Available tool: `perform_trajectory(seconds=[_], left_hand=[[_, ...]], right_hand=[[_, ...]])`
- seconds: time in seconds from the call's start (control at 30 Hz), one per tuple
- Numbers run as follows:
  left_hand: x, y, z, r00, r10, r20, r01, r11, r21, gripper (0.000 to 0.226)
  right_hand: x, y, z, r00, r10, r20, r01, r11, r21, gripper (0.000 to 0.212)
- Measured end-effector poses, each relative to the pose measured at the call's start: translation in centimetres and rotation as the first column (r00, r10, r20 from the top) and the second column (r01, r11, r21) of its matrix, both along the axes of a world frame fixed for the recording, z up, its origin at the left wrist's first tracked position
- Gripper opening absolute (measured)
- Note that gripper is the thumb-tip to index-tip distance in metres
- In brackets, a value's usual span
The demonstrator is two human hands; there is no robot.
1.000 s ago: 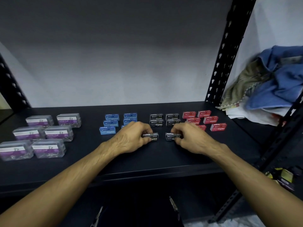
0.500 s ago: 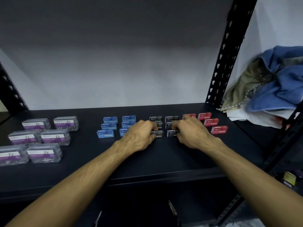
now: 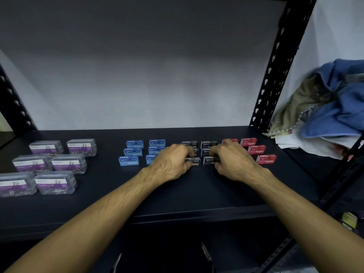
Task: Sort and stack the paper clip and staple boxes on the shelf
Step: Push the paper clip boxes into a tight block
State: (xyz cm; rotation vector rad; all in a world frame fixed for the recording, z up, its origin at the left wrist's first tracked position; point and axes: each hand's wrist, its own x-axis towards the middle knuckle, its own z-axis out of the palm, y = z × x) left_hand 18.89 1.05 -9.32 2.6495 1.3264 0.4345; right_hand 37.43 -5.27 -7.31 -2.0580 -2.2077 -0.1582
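Note:
On the dark shelf [image 3: 197,194] stand several clear paper clip boxes with purple labels [image 3: 69,163] at the left. Blue staple boxes [image 3: 129,160] sit left of centre, black staple boxes [image 3: 189,143] in the middle, red staple boxes [image 3: 266,159] to the right. My left hand [image 3: 171,164] grips the front left black staple box [image 3: 194,161]. My right hand [image 3: 232,162] grips the front right black staple box [image 3: 209,160]. Both boxes rest on the shelf, close behind the other black boxes. My hands hide parts of the blue, black and red groups.
A black perforated upright [image 3: 275,62] rises at the shelf's right rear; another upright [image 3: 13,107] stands at the left. A heap of blue and olive cloth [image 3: 331,103] lies on the neighbouring shelf at the right. A grey wall backs the shelf.
Both hands have slid the two front black staple boxes away from me, from the open shelf toward the other black boxes. The view shifted slightly.

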Motion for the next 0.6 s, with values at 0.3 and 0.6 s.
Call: perform_trajectory(seconds=[0.3, 0.6], left_hand=[[-4.5, -0.8, 2.7, 0.989, -0.031, 0.147, 0.02, 0.997, 0.074, 0.029], [-16.9, -1.6, 5.3, 0.982, 0.079, 0.17, -0.098, 0.99, 0.101, 0.029]], right_hand=[[-3.7, 0.3, 2.2, 0.982, 0.132, -0.134, -0.114, 0.985, 0.131, 0.036], [-13.3, 1.5, 2.2, 0.919, 0.314, -0.238, -0.282, 0.946, 0.158, 0.036]])
